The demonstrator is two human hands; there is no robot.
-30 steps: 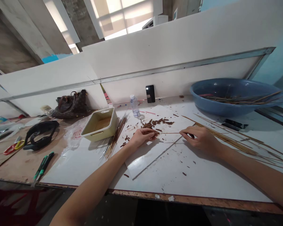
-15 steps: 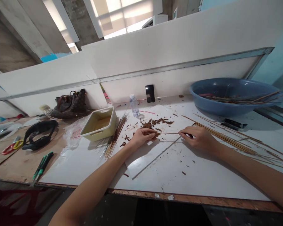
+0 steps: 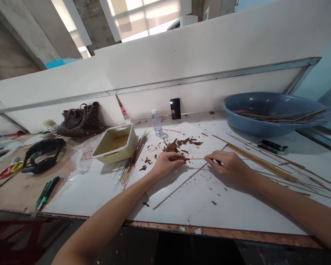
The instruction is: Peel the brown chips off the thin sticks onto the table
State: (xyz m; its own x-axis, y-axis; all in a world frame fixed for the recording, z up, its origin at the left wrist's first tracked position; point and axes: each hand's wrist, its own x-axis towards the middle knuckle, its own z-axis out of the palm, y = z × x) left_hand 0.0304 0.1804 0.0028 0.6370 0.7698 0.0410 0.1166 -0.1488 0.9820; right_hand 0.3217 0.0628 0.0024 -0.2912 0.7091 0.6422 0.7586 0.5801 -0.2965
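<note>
A thin brown stick [image 3: 197, 158] spans the gap between my two hands, held nearly level just above a pale board [image 3: 168, 191]. My left hand [image 3: 168, 162] is closed on its left end, where a thicker brown piece shows at the fingertips. My right hand [image 3: 230, 167] pinches the other end between thumb and forefinger; a small dark thing shows beneath those fingers, too hidden to name. Just behind my left hand lies a crumbly brown lump [image 3: 171, 147] with broken brown bits [image 3: 186, 141] around it. Several long thin sticks [image 3: 260, 162] lie beside my right hand.
A yellow-green tub [image 3: 114, 145] stands left, beside a stick bundle [image 3: 134, 160]. Behind are a clear bottle [image 3: 156, 123] and a phone [image 3: 175, 109] leaning on the partition. A blue basin [image 3: 264, 123] of sticks stands right. Green-black cutters [image 3: 46, 193] lie far left.
My right hand has moved slightly left, closer to my left hand, so less of the stick shows between them. My left hand keeps its hold. The view has shifted slightly.
</note>
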